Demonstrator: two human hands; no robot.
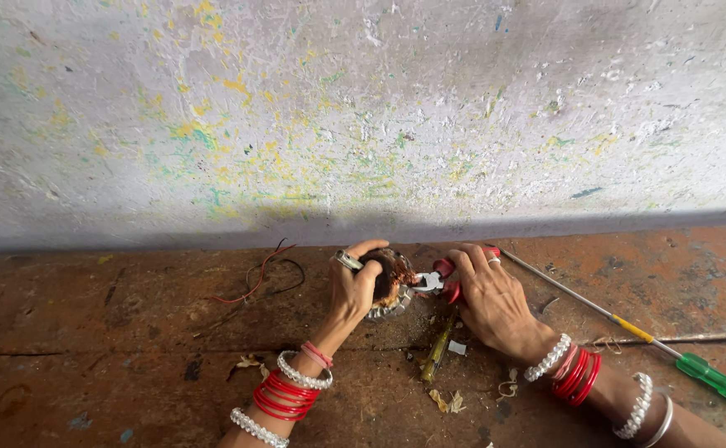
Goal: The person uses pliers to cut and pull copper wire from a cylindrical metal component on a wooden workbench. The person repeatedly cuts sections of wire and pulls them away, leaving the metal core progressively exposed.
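Right hand [496, 303] closed on red-handled pliers [442, 280], jaws at edge of wound coil part [388, 286]. Left hand [353, 290] wrapped around that part, pinning it on tabletop [130, 365]. Step looks like pulling/cutting copper winding; next move needs firm bite, steady hold. Farther off: green-handled screwdriver [628, 328] right, loose wires [263, 278] left, near wall.

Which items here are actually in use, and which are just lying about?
In use:
- left hand gripping the round wound coil part
- right hand working red-handled pliers at it

Lying about:
- green-handled screwdriver
- yellowish tool
- loose red and black wires
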